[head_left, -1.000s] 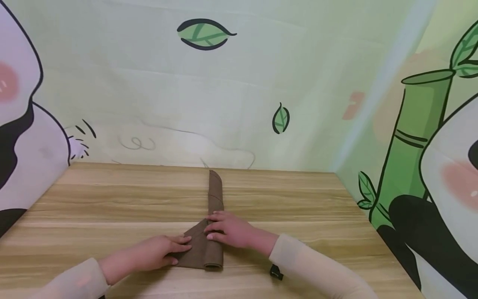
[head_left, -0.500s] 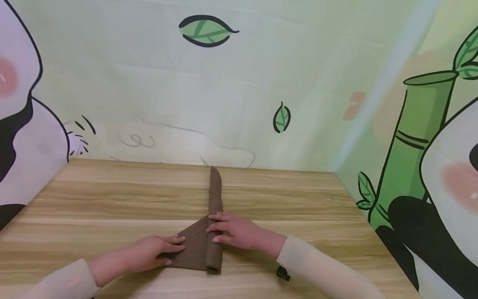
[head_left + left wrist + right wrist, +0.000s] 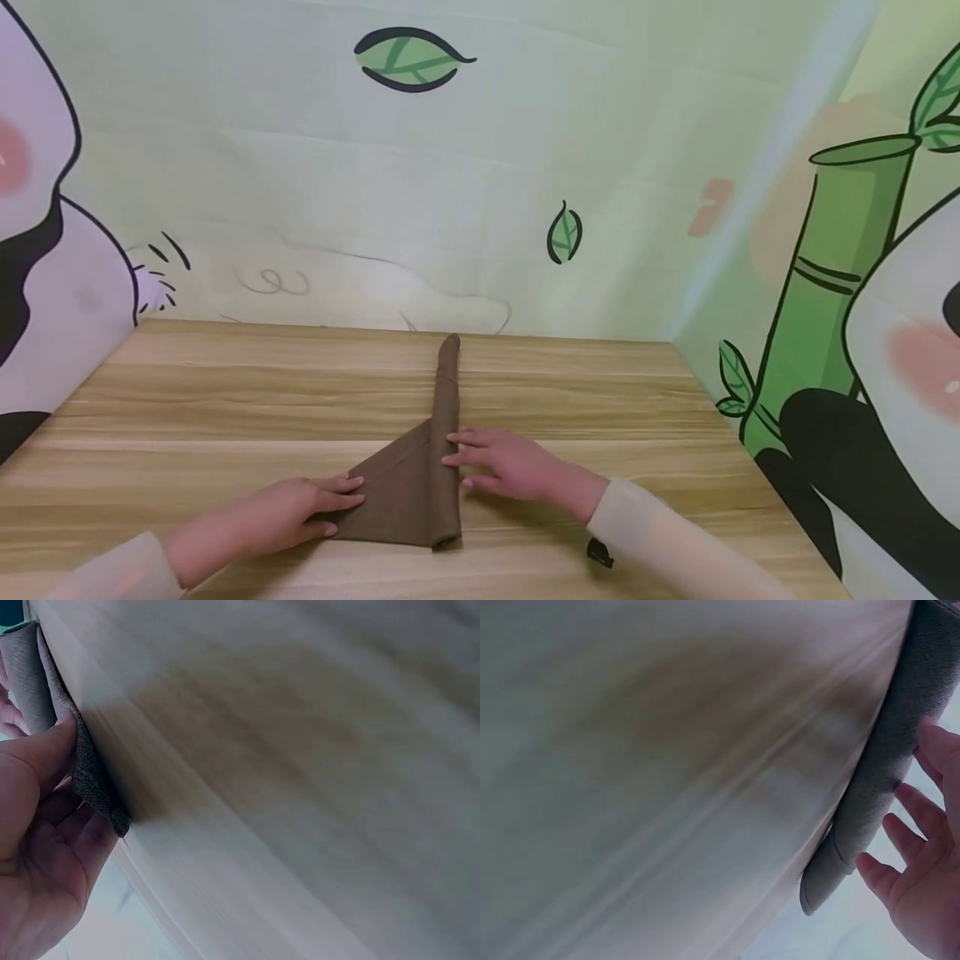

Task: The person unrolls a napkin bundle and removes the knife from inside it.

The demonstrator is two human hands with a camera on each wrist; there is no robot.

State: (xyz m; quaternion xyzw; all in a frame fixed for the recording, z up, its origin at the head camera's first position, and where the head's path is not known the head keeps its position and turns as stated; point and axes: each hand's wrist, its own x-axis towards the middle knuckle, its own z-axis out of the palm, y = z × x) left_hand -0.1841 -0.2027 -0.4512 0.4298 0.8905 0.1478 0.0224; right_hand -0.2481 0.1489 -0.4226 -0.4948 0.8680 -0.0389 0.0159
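A brown cloth (image 3: 393, 500) lies on the table, its left part a flat triangle and its right side wound into a long roll (image 3: 446, 400) pointing away from me. My left hand (image 3: 281, 512) rests on the left corner of the flat part with fairly straight fingers. In the left wrist view, the thumb and fingers of that hand (image 3: 45, 825) lie along the cloth's edge. With spread fingers, my right hand (image 3: 517, 467) touches the right side of the roll. The right wrist view has the fingertips against the roll (image 3: 885, 742).
The wood-grain table (image 3: 225, 400) reaches back to a wall covering (image 3: 420, 183) printed with leaves, bamboo and pandas. A small black object (image 3: 599, 552) lies on the table beside the right sleeve (image 3: 660, 533).
The roll has moved right and grown thinner, and more of the flat triangle shows. My right hand has moved right with the roll; my left hand has shifted slightly left.
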